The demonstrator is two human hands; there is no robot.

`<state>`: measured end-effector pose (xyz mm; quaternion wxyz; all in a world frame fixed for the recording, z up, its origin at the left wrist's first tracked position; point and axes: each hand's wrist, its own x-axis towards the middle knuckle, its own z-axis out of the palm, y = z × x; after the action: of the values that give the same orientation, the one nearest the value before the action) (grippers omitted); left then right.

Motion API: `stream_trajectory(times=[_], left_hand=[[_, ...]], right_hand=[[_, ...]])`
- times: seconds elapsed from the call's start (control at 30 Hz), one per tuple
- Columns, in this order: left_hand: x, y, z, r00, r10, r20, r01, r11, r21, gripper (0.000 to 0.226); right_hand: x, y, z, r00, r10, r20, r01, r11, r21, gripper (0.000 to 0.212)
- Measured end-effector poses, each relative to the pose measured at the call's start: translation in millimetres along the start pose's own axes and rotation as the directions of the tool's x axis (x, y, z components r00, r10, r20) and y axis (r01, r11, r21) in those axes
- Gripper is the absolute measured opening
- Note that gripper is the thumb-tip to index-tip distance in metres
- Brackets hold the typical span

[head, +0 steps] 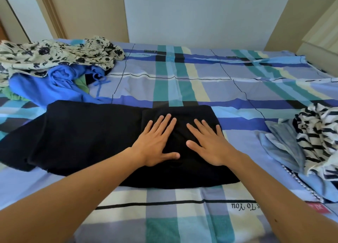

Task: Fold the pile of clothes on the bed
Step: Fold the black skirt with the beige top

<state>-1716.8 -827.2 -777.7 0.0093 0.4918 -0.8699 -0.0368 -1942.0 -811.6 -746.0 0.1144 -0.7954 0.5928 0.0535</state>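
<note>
On the plaid bed sheet (182,78), a black garment (87,136) lies spread flat, its right part doubled over. Both hands press on that doubled part, palms down, fingers straight and spread: the left hand (157,142) and the right hand (208,144) side by side, thumbs near each other, gripping nothing. Unfolded clothes (54,63) are heaped at far left; a striped garment (318,133) lies at right.

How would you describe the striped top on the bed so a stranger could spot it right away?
Start at the plaid bed, then look to its right edge, past the flat black garment in the middle. There a crumpled top lies partly over a pale blue garment. Only it has black and white stripes.
</note>
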Motion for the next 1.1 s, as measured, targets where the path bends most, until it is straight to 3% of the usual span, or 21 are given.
stream_trajectory(times=[0.1, 0.23, 0.4, 0.47, 0.53, 0.6, 0.67, 0.73, 0.83, 0.9, 0.97, 1.1], left_hand=[[-8.5, -4.7, -9.7, 0.993, -0.024, 0.118, 0.024, 1.0, 0.003, 0.105], [-24.9, -34.5, -38.4, 0.981, -0.025, 0.192, 0.045, 0.994, -0.104, 0.084], [-64.4, -101.3, -52.7, 0.941, -0.269, 0.206, 0.302, 0.941, -0.15, 0.074], [-80.7, -128.9, -54.2, 0.902, -0.396, 0.172, 0.421, 0.896, -0.143, 0.074], [-102.4, -157.8, -55.6, 0.815, -0.564, 0.128, 0.578, 0.803, -0.144, 0.074], [-129.0, -189.1, -51.7, 0.657, -0.745, 0.114, 0.754, 0.645, -0.125, 0.081], [-155.4, -217.6, -43.9, 0.45, -0.881, 0.145, 0.892, 0.434, -0.128, 0.103], [-168.9, -230.4, -40.8, 0.345, -0.924, 0.168, 0.934, 0.32, -0.156, 0.126], [-165.2, -227.6, -52.8, 0.356, -0.914, 0.193, 0.897, 0.276, -0.347, 0.115], [-156.0, -224.6, -61.5, 0.373, -0.869, 0.325, 0.828, 0.153, -0.54, 0.1], [-150.8, -223.2, -65.4, 0.404, -0.828, 0.389, 0.779, 0.089, -0.621, 0.093], [-139.8, -217.9, -70.7, 0.445, -0.834, 0.325, 0.693, 0.09, -0.715, 0.063]], right_hand=[[1.1, -2.5, -0.6, 0.999, 0.048, 0.019, -0.049, 0.999, 0.008, 0.085], [2.9, -18.4, -4.4, 0.996, 0.073, -0.06, -0.074, 0.997, -0.012, 0.081], [11.0, -60.3, 7.5, 0.992, -0.103, -0.066, 0.102, 0.995, -0.016, 0.08], [16.4, -71.7, 12.4, 0.993, -0.104, -0.062, 0.103, 0.994, -0.019, 0.081], [21.9, -77.7, 16.9, 0.994, -0.085, -0.07, 0.081, 0.995, -0.06, 0.082], [24.5, -80.1, 22.3, 0.993, -0.076, -0.088, 0.066, 0.991, -0.116, 0.083], [25.4, -81.8, 26.2, 0.991, -0.075, -0.11, 0.058, 0.987, -0.153, 0.086], [26.3, -82.6, 26.9, 0.991, -0.068, -0.118, 0.048, 0.985, -0.163, 0.091], [26.6, -84.7, 26.8, 0.991, -0.059, -0.123, 0.038, 0.985, -0.17, 0.092], [25.6, -86.9, 26.7, 0.989, -0.052, -0.137, 0.029, 0.987, -0.161, 0.094], [25.4, -89.8, 26.2, 0.989, -0.051, -0.136, 0.031, 0.989, -0.143, 0.094], [23.1, -92.6, 25.1, 0.99, -0.04, -0.132, 0.021, 0.99, -0.142, 0.087]])
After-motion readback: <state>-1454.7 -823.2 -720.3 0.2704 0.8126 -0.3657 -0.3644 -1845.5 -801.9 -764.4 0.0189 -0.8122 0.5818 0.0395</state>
